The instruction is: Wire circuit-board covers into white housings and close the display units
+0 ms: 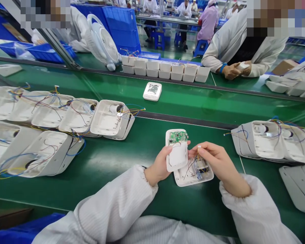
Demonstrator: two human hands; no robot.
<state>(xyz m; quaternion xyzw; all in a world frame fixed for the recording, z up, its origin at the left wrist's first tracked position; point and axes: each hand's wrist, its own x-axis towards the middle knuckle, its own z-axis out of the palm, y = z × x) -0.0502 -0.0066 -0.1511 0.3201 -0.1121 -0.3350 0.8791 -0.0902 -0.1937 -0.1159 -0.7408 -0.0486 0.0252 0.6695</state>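
My left hand [160, 165] grips a white cover [178, 156] with a green circuit board [177, 136] showing at its upper end. Below and partly behind that cover, a white housing [184, 179] rests on the green bench, with thin wires and a dark part inside. Over the housing's right side, my right hand [215, 157] pinches a small white connector [199, 147] between thumb and fingertips. Wires run down from the connector into the housing.
White housings with loose wires [109, 118] stand in rows at left, and more [266, 139] at right. A white device [152, 91] lies on the green belt ahead. Beyond it are a row of white boxes [165, 69], a fan [105, 42] and a person's hands [236, 70].
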